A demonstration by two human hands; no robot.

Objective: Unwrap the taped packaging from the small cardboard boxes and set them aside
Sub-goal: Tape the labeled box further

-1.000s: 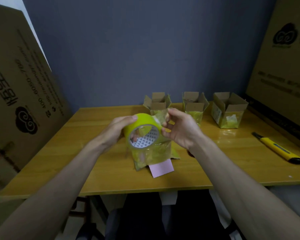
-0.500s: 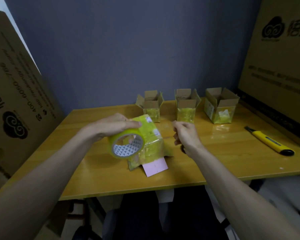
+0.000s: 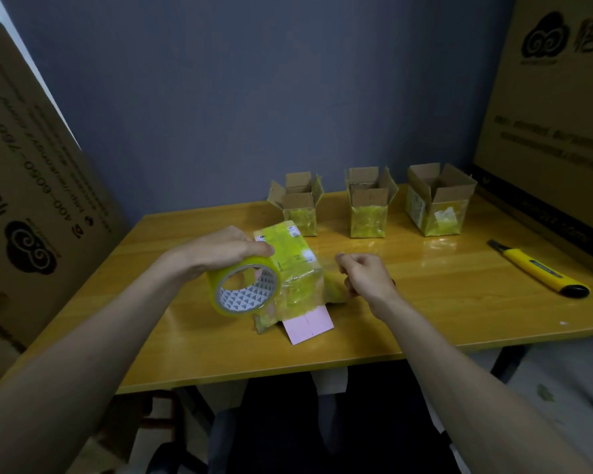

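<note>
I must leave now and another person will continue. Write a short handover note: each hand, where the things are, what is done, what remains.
Left hand: grips the yellow tape roll, held against the taped box.
Right hand: fingers curled just right of that box; it seems to pinch a clear strip of tape, but this is hard to see.
Taped box: at the table centre, closed and wrapped, on a pink card.
Done: three open boxes stand in a row at the back.
Left: unwrap the centre box and set it aside. The utility knife lies to the right.
</note>
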